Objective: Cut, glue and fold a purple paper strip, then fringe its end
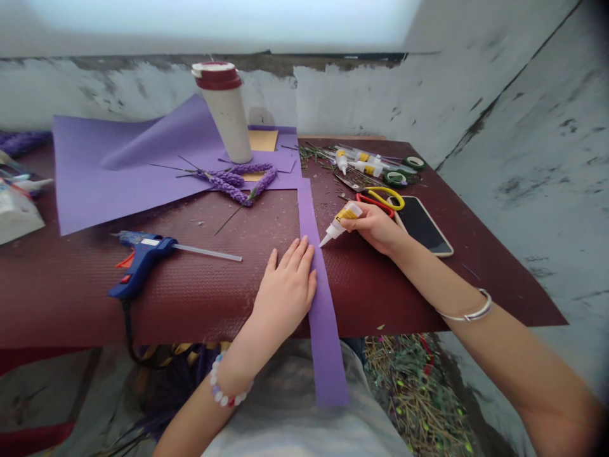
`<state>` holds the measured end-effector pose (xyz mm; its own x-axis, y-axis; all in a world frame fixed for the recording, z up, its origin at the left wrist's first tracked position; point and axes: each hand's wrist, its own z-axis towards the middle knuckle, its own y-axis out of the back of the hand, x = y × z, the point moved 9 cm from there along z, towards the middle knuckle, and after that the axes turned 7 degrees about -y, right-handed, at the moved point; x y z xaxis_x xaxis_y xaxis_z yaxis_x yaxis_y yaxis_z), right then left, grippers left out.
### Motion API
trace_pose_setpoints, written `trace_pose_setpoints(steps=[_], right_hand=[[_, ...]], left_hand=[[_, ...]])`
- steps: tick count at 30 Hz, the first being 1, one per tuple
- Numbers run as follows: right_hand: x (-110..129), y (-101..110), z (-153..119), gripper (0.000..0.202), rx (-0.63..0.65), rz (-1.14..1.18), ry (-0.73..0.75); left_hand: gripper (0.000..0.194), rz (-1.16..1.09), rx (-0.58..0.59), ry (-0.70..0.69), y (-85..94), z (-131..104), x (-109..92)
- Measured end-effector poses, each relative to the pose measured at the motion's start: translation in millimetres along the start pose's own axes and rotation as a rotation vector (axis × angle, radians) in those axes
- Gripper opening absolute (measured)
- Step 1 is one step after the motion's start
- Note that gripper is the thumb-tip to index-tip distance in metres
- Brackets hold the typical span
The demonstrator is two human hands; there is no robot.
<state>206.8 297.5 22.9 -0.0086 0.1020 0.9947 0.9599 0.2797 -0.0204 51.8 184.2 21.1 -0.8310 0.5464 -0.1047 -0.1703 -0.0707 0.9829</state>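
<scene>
A long purple paper strip [323,330] runs from mid-table toward me, its near end hanging past the table edge. My left hand [288,279] lies flat with fingers stretched, the fingertips on the strip's left edge. In my right hand [375,225] is a small white glue bottle [343,222] with a yellow label, tilted nozzle down. Its tip meets or nearly meets the strip's right edge; I cannot tell whether glue is coming out. Just beyond my right hand lie scissors [387,198] with yellow and red handles. A phone [425,225] rests beside my right wrist.
A blue glue gun [145,257] with a clear stick lies at left. Behind it are a large purple sheet [128,171], a lidded cup [228,117] and purple flower stems [238,181]. Glue bottles [368,168] and green tape rolls [394,179] sit at back right.
</scene>
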Motion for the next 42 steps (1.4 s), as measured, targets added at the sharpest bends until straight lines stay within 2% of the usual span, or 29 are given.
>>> trace_pose_setpoints(steps=[8,16,31,42], right_hand=[[1,6,2,0.036,-0.058,0.019,0.044],[-2,11,4,0.04,-0.122,0.029,0.085],[2,0,-1,0.033,0.009,-0.022,0.036],[3,1,-1,0.034,-0.005,-0.027,0.042]], left_hand=[[0.052,0.004,0.023,0.008,-1.6,1,0],[0.051,-0.006,-0.002,0.004,-0.9,0,1],[0.051,-0.003,0.012,0.01,-0.8,0,0],[0.052,-0.007,0.009,-0.001,-0.4,-1,0]])
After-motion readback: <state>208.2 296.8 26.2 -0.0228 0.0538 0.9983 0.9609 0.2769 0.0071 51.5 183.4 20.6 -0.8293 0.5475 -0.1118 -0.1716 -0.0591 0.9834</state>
